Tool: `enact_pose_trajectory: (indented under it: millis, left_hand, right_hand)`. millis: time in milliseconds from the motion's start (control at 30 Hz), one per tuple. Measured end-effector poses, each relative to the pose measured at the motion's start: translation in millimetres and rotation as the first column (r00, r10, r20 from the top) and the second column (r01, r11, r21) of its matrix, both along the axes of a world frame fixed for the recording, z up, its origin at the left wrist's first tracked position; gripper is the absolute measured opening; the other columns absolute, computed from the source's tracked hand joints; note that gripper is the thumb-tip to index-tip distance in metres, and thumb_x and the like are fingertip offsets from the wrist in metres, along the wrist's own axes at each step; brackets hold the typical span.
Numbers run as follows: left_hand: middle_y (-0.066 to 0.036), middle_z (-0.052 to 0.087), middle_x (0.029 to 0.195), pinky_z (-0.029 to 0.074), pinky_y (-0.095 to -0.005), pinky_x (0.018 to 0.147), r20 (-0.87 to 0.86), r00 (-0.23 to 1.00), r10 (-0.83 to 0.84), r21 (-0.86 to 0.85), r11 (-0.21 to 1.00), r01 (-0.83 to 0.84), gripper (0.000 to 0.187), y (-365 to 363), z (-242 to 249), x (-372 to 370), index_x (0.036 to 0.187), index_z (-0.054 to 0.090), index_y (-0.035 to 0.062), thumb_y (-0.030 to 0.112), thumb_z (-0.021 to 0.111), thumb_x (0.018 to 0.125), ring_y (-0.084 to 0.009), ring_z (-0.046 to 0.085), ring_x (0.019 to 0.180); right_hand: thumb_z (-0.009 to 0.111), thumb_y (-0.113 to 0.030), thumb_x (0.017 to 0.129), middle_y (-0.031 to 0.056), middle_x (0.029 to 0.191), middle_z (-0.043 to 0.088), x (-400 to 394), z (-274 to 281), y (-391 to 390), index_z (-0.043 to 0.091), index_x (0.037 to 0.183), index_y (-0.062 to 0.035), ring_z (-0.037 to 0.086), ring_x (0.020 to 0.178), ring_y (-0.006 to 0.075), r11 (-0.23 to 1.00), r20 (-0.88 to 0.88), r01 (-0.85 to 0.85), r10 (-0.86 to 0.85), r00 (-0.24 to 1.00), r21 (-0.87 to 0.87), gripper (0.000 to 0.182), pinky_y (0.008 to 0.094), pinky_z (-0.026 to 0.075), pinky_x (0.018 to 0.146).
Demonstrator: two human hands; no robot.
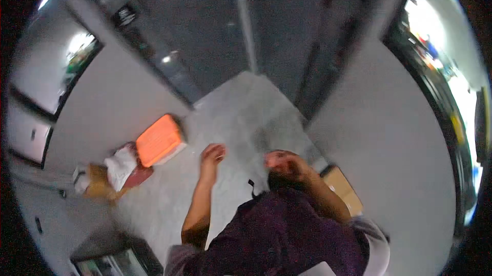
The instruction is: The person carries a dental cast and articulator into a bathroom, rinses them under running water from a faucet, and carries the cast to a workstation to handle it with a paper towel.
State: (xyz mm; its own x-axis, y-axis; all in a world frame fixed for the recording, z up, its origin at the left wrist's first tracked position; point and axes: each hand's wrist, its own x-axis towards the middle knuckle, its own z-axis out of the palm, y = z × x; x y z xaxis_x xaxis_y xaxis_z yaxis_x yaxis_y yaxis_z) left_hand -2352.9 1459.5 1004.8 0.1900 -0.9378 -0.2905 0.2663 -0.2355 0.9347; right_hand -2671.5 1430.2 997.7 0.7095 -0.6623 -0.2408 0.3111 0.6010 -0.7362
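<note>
My left hand [213,153] is raised over the floor, its fingers curled inward. A small pale spot shows at those fingers, too blurred to name. My right hand [281,159] is bent in front of my chest with its fingers curled too; what they hold, if anything, is hidden. Just below the right hand is a dark patch [285,180] that merges with my dark purple top [277,230]. A short black strap or cord [251,186] sticks out beside the top. The two hands are apart.
An orange-lidded box [160,140] stands by the left wall, beside a white bag [121,166] and a brown bag [97,181]. A cardboard box [342,190] is against the right wall. Dark doors or panels [205,30] rise ahead. A dark shelf unit [110,253] is lower left.
</note>
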Motion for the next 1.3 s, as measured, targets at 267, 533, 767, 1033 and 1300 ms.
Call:
enact_pose_trajectory:
  millis: [267, 533, 767, 1033, 1300]
  left_hand:
    - [-0.008, 0.065, 0.103, 0.048, -0.0302, 0.080, 0.344, 0.895, 0.285, -0.313, 0.933, -0.177, 0.030, -264, 21, 85, 0.116, 0.059, 0.0033, 0.000, 0.058, 0.086, -0.0156, 0.061, 0.088]
    - [-0.021, 0.048, 0.132, 0.051, -0.0334, 0.079, 0.413, 0.355, 0.839, -0.716, 0.540, -0.443, 0.052, -467, 56, 320, 0.133, 0.042, -0.0050, 0.004, 0.062, 0.085, -0.0277, 0.058, 0.102]
    - [-0.028, 0.044, 0.135, 0.049, -0.0450, 0.092, 0.516, -0.203, 0.832, -0.830, 0.426, -0.360, 0.059, -629, 60, 494, 0.138, 0.037, -0.0076, 0.016, 0.063, 0.090, -0.0431, 0.053, 0.113]
    - [-0.020, 0.067, 0.101, 0.054, -0.0377, 0.067, 0.352, -0.208, 0.913, -0.925, 0.306, -0.225, 0.048, -706, 22, 557, 0.129, 0.055, 0.0013, 0.003, 0.069, 0.083, -0.0356, 0.066, 0.079]
    - [-0.015, 0.067, 0.108, 0.053, -0.0401, 0.075, 0.391, -0.147, 0.909, -0.916, 0.370, -0.153, 0.052, -721, -1, 572, 0.132, 0.053, 0.0055, 0.003, 0.068, 0.082, -0.0323, 0.066, 0.089]
  right_hand:
    - [0.068, -0.028, 0.086, 0.0171, 0.106, 0.065, 102, -54, -234, 0.058, 0.120, 0.0020, 0.063, 0.072, 0.0188, 0.907, 0.097, 0.110, -0.162, 0.982, 0.406, 0.047, 0.0287, 0.054, 0.053]
    - [0.053, -0.034, 0.099, 0.0145, 0.109, 0.062, 236, -27, -495, 0.047, 0.135, -0.0022, 0.062, 0.087, 0.0174, 0.983, 0.085, -0.175, 0.180, 0.980, -0.061, 0.048, 0.0252, 0.053, 0.063]
    - [0.051, -0.034, 0.097, 0.0131, 0.117, 0.059, 360, -12, -607, 0.045, 0.135, -0.0034, 0.062, 0.094, 0.0194, 0.901, -0.499, -0.301, 0.113, 0.859, -0.314, 0.049, 0.0292, 0.053, 0.070]
    - [0.064, -0.014, 0.080, 0.0095, 0.112, 0.066, 488, -53, -704, 0.059, 0.122, -0.0047, 0.066, 0.085, 0.0180, 0.110, -0.648, -0.645, -0.267, 0.714, -0.756, 0.043, 0.0300, 0.052, 0.066]
    - [0.062, -0.008, 0.087, 0.0163, 0.114, 0.066, 586, -52, -774, 0.051, 0.131, 0.0036, 0.065, 0.089, 0.0193, 0.364, -0.653, -0.628, 0.067, 0.754, -0.688, 0.047, 0.0285, 0.052, 0.061]
